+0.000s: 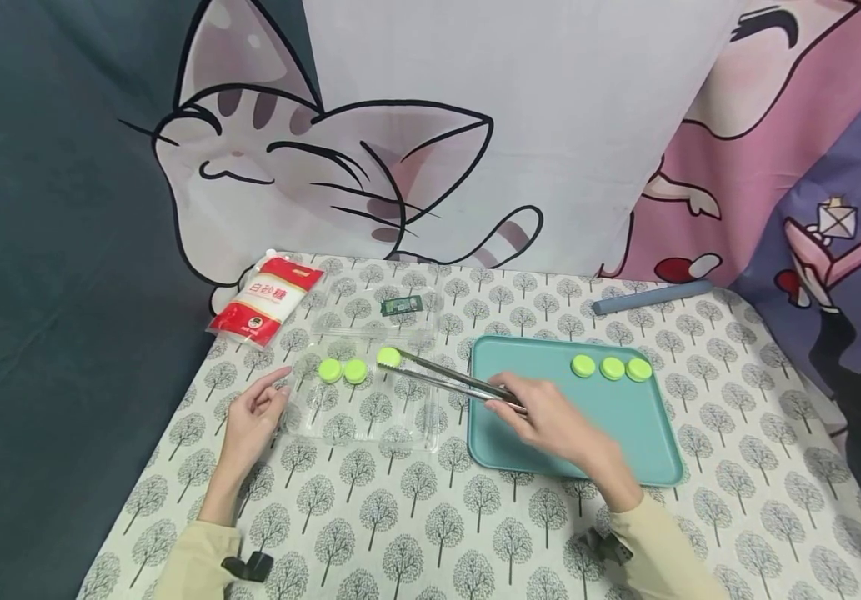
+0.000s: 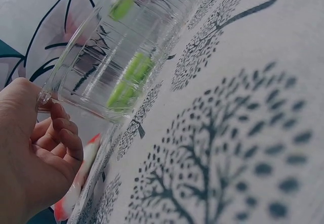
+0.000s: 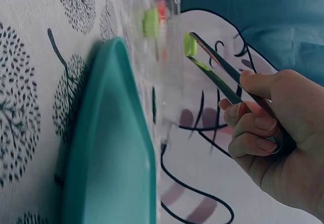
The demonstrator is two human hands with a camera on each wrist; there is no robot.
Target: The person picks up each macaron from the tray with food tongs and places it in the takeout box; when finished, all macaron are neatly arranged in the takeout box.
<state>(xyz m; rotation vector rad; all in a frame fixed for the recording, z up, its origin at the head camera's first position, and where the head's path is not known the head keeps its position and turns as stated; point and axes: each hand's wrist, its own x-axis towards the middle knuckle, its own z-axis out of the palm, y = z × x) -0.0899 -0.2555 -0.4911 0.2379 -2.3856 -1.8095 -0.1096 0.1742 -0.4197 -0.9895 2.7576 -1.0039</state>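
My right hand (image 1: 550, 417) holds a pair of metal tongs (image 1: 448, 379). A lime-green round disc (image 3: 190, 44) is pinched between the tong tips, above the left part of the scene. Below it is a clear plastic box (image 1: 370, 429), with two more lime-green discs (image 1: 355, 371) side by side inside near its far left. At the box's left edge, my left hand (image 1: 253, 412) pinches the rim between thumb and fingers, as the left wrist view shows. Three similar discs (image 1: 613, 368) lie in a row at the far right of a teal tray (image 1: 588, 417).
The box's clear lid (image 1: 340, 300), with a dark green label (image 1: 402, 306), opens away at the back. A red-and-white sugar bag (image 1: 268, 300) lies at the back left. Behind the tray is a grey-blue rod (image 1: 651, 297). A tree-print cloth (image 1: 430, 533) covers the table.
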